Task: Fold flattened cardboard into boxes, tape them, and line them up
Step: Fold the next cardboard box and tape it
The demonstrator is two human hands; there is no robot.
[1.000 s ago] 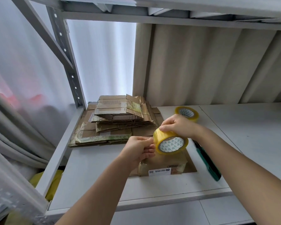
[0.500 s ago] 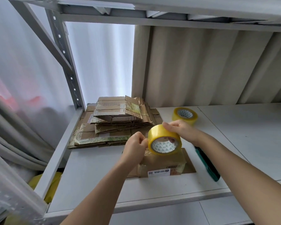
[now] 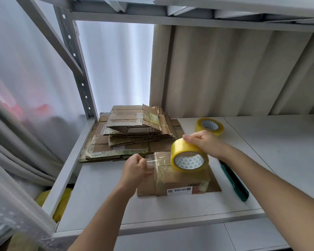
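Observation:
A folded cardboard box [image 3: 179,180] with a white label sits on the white shelf [image 3: 101,196] near its front edge. My right hand [image 3: 201,142] grips a yellow roll of clear tape [image 3: 188,158] from above, just over the box's top. My left hand [image 3: 136,166] pinches the free end of the tape strip [image 3: 152,161] to the left of the roll, and the clear strip spans between the two hands over the box's left edge. A stack of flattened cardboard [image 3: 132,133] lies at the back left of the shelf.
A second yellow tape roll [image 3: 209,126] lies flat behind my right hand. A green utility knife [image 3: 234,182] lies to the right of the box. The shelf's metal post [image 3: 76,69] stands at the left, with curtains behind and another shelf overhead.
My hands have drawn apart: the left has pulled a short strip of tape off the roll to the left. The roll has come down closer to the box top.

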